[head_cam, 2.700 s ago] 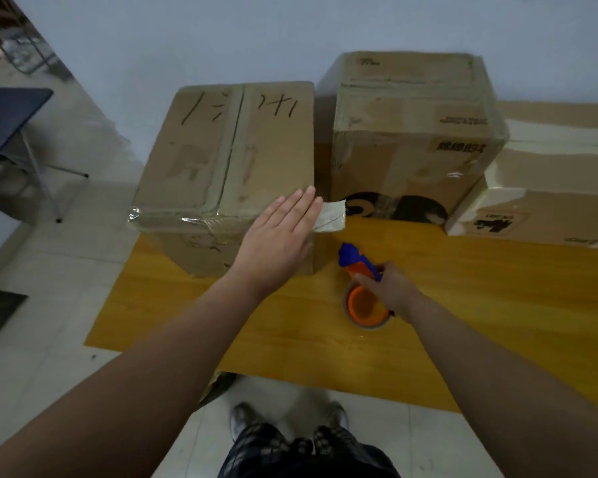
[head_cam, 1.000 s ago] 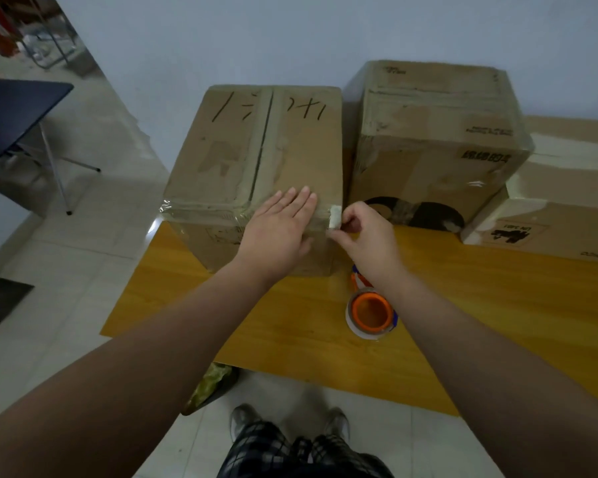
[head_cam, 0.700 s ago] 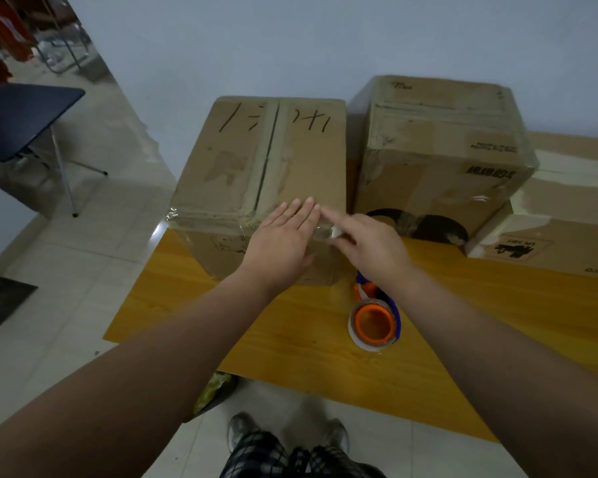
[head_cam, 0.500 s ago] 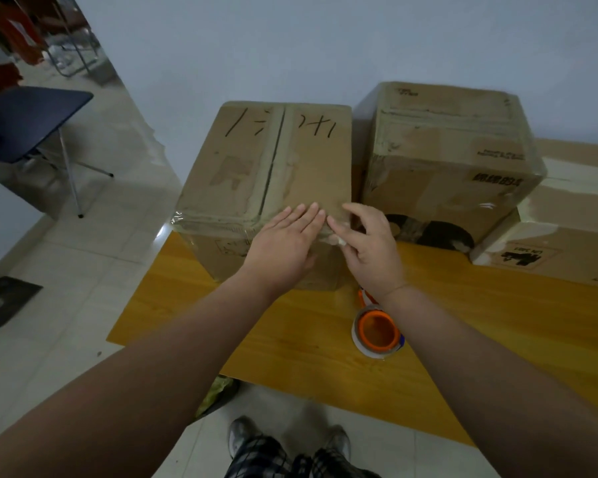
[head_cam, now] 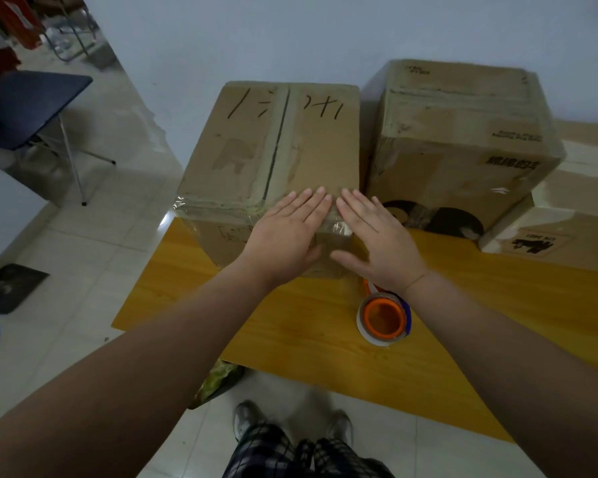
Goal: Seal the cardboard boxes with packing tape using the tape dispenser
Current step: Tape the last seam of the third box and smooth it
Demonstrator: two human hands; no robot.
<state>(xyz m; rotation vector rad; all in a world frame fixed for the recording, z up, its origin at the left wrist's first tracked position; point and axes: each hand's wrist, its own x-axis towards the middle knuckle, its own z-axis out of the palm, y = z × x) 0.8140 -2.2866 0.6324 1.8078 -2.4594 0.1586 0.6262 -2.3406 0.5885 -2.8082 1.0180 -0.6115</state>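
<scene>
Both hands lie flat on the near top edge of the hand-marked cardboard box [head_cam: 311,150]. My left hand [head_cam: 287,232] has straight, closed fingers. My right hand [head_cam: 377,243] sits just beside it, fingers straight and slightly spread. Both thumbs hang over the front face. Neither hand grips anything; they press down the clear packing tape [head_cam: 218,210] running along that edge, whose wrinkled end shows between them. The tape dispenser [head_cam: 384,317], orange core in a blue frame, lies on the yellow wooden table [head_cam: 497,305] just under my right wrist, untouched. I judge this edge strip nearly finished, with only smoothing left. The centre seam [head_cam: 277,139] already carries tape. The taller box [head_cam: 463,139] alongside looks taped as well, but I cannot tell about the low box [head_cam: 567,219] at far right.
</scene>
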